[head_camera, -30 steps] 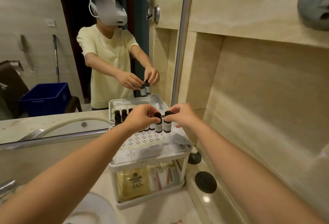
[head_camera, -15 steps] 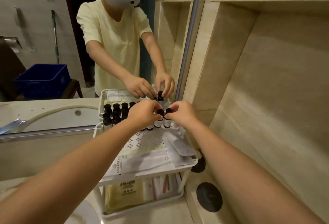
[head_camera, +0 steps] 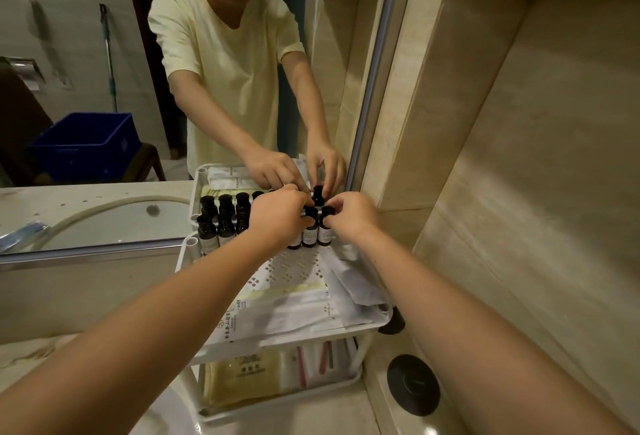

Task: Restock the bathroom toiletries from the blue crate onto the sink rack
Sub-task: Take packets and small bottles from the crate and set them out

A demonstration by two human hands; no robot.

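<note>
Rack (head_camera: pixel 346 328), top shelf: dark bottles (head_camera: pixel 225 227), white sachets (head_camera: pixel 294 310); lower shelf: yellow packet (head_camera: pixel 242 379). My left hand (head_camera: pixel 280 216) and right hand (head_camera: pixel 353 216) each pinch a bottle cap.

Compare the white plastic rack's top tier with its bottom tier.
Top tier holds small dark bottles in a back row and flat white sachets in front; bottom tier holds a gold packet. Left hand and right hand each pinch a bottle cap on the top tier; bottom tier is untouched. Both are white plastic.
</note>
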